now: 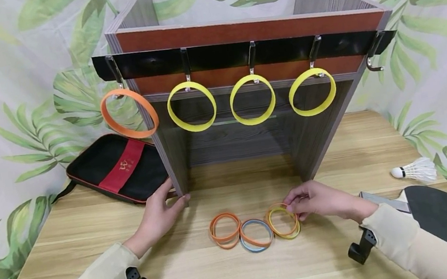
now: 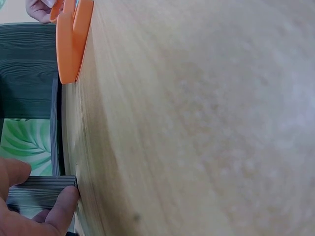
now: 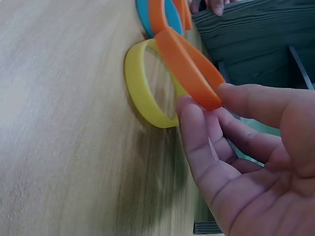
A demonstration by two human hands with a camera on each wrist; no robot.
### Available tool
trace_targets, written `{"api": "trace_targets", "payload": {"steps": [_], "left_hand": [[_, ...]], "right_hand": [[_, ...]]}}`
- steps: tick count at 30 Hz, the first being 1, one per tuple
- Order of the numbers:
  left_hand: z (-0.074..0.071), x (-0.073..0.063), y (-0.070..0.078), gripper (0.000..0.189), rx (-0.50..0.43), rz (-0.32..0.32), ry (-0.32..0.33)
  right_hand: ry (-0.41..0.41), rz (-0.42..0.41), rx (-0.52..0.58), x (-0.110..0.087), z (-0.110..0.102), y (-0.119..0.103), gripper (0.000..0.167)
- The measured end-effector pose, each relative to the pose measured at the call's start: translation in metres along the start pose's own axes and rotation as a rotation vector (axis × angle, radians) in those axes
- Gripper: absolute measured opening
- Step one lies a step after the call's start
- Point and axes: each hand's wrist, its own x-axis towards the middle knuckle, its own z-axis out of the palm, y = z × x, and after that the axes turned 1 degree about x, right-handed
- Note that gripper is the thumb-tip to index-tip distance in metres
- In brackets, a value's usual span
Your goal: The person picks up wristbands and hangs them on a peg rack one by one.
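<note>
My right hand (image 1: 300, 205) pinches an orange band (image 3: 189, 69) between thumb and fingers, lifting its edge off a yellow band (image 3: 142, 93) that lies flat on the wooden table (image 1: 91, 232). Beside them lie an orange band (image 1: 224, 230) and a blue and orange pair (image 1: 256, 234). My left hand (image 1: 161, 211) grips the bottom of the grey wooden stand's left panel (image 1: 170, 151). On the stand's black hook rail (image 1: 238, 55) hang one orange band (image 1: 128, 113) and three yellow bands (image 1: 191, 106).
A black and red paddle case (image 1: 119, 168) lies at the back left. A table tennis paddle (image 1: 445, 216) and a white shuttlecock (image 1: 416, 169) sit at the right. The rail's rightmost hook (image 1: 374, 60) is bare.
</note>
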Motion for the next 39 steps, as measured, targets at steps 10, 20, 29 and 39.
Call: {"api": "trace_targets", "payload": {"steps": [10, 20, 29, 39], "left_hand": [[-0.003, -0.002, -0.003, 0.055, 0.014, -0.014, 0.0], [-0.002, -0.005, -0.007, 0.055, 0.02, -0.018, 0.006], [0.0, -0.004, -0.008, 0.055, 0.016, -0.01, 0.004], [0.001, 0.0, -0.004, 0.051, -0.009, 0.012, 0.012]], "right_hand": [[-0.067, -0.002, 0.135, -0.001, -0.001, -0.004, 0.035], [-0.057, -0.106, 0.209, -0.006, -0.015, -0.011, 0.038], [-0.013, -0.333, 0.276, -0.028, -0.039, -0.04, 0.015], [0.068, -0.56, 0.299, -0.072, -0.072, -0.069, 0.036]]}}
